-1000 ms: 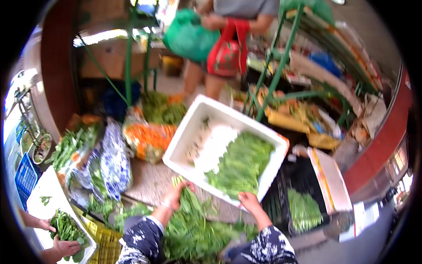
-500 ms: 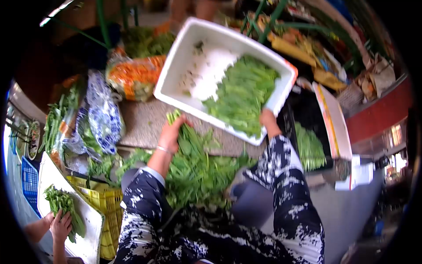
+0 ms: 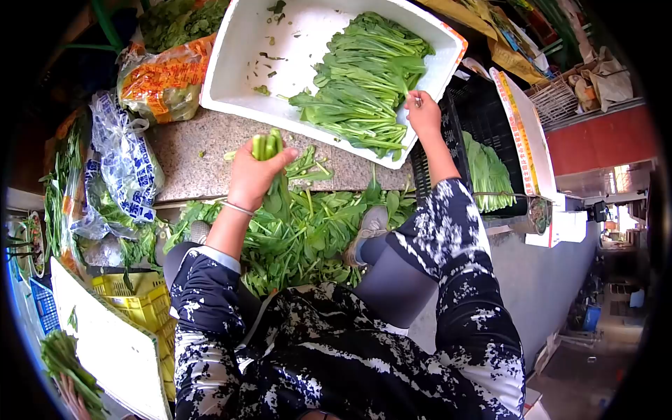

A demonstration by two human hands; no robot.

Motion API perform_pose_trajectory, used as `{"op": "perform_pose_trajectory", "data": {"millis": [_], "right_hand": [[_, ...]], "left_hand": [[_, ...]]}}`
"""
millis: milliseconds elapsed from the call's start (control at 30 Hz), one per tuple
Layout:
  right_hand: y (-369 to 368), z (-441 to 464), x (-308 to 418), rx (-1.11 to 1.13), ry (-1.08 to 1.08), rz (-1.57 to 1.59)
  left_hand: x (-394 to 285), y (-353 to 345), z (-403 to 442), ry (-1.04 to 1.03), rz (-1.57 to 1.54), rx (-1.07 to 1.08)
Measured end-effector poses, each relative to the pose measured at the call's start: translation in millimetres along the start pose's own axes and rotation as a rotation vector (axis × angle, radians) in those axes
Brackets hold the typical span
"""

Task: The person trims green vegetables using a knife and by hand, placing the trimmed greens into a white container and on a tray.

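Observation:
My left hand (image 3: 253, 175) is closed around a small bunch of leafy green stalks (image 3: 267, 145), cut ends up, above the stone ledge. Leaves hang below the fist. In a white foam box (image 3: 308, 31), leafy greens (image 3: 364, 84) lie in a layered row along the right side. My right hand (image 3: 425, 117) is at the right edge of that row, fingers pinched on a pale stalk (image 3: 406, 89) of one green. A heap of loose greens (image 3: 308, 238) covers the ground between my shoes.
A black crate (image 3: 458, 98) with more greens (image 3: 486, 175) stands right of the box. Plastic bags of vegetables (image 3: 164, 77) sit on the stone ledge (image 3: 189, 143) to the left. Yellow crates (image 3: 140, 301), a white panel (image 3: 105, 336) and a bundle of greens (image 3: 70, 371) are at lower left.
The view has shifted, so the box appears higher. My right hand has gone from the box's near corner to the greens' right edge. Another person's hands at lower left have left the view.

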State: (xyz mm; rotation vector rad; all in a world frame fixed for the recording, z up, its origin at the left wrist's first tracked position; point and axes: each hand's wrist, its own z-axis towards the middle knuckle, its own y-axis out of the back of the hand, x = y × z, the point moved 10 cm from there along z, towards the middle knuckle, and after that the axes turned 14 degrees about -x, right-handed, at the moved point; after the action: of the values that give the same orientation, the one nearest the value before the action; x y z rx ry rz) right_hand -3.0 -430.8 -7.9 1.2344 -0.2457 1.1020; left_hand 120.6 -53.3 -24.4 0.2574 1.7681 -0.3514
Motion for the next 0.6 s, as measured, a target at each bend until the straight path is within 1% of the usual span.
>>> {"op": "perform_pose_trajectory", "data": {"millis": [33, 67, 100, 133, 167, 200, 233, 267, 300, 333, 367, 400, 433, 467, 500, 533, 567, 600], "right_hand": [[8.2, -20.2, 28.2, 0.075, -0.015, 0.043], [17.1, -48.8, 59.3, 0.154, -0.034, 0.084], [11.8, -76.2, 71.6, 0.285, -0.096, 0.039], [13.7, -105.8, 94.7, 0.407, -0.108, 0.006], [6.0, -125.9, 102.2, 0.419, 0.004, 0.118], [-0.6, -148.6, 105.7, 0.514, -0.027, 0.088], [-6.2, -167.2, 116.2, 0.61, -0.073, 0.158], [-15.3, -179.6, 117.7, 0.688, -0.136, 0.272], [-23.0, -191.5, 120.5, 0.765, -0.201, 0.386], [-27.6, -200.3, 125.2, 0.825, -0.253, 0.486], [-26.7, -202.8, 127.0, 0.834, -0.258, 0.488], [-24.7, -205.1, 127.9, 0.843, -0.337, 0.492], [-25.1, -209.0, 127.3, 0.859, -0.416, 0.496], [-24.4, -208.2, 125.2, 0.818, -0.445, 0.504], [-26.0, -205.9, 122.8, 0.805, -0.451, 0.612], [-25.5, -206.4, 128.1, 0.837, -0.444, 0.686], [-24.3, -205.8, 135.3, 0.865, -0.437, 0.76], [-24.9, -208.2, 136.4, 0.894, -0.484, 0.811]], "left_hand": [[1.9, -2.6, -1.2, 0.002, 0.002, -0.001], [-5.1, -8.2, -5.7, -0.149, 0.179, 0.032], [-11.9, -16.6, -11.7, -0.303, 0.358, 0.067], [-22.0, -23.1, -20.9, -0.452, 0.442, 0.07], [-18.9, -27.9, -22.1, -0.448, 0.448, 0.079], [-31.8, -37.5, -32.7, -0.649, 0.425, 0.105], [-42.1, -45.4, -47.3, -0.848, 0.398, 0.13], [-29.7, -50.0, -45.7, -0.72, 0.341, 0.182], [-31.8, -52.0, -48.9, -0.711, 0.346, 0.184], [-23.7, -53.5, -44.8, -0.538, 0.391, 0.212], [-10.1, -52.7, -41.9, -0.365, 0.433, 0.235], [-13.3, -49.3, -38.5, -0.395, 0.384, 0.18], [-10.5, -48.4, -35.1, -0.382, 0.392, 0.165], [-6.4, -49.0, -33.2, -0.33, 0.336, 0.189], [-3.6, -48.3, -30.4, -0.281, 0.283, 0.209], [-0.7, -48.5, -27.3, -0.257, 0.276, 0.214], [5.7, -45.5, -26.5, -0.163, 0.214, 0.203], [14.1, -45.4, -23.5, -0.105, 0.171, 0.21]]}}
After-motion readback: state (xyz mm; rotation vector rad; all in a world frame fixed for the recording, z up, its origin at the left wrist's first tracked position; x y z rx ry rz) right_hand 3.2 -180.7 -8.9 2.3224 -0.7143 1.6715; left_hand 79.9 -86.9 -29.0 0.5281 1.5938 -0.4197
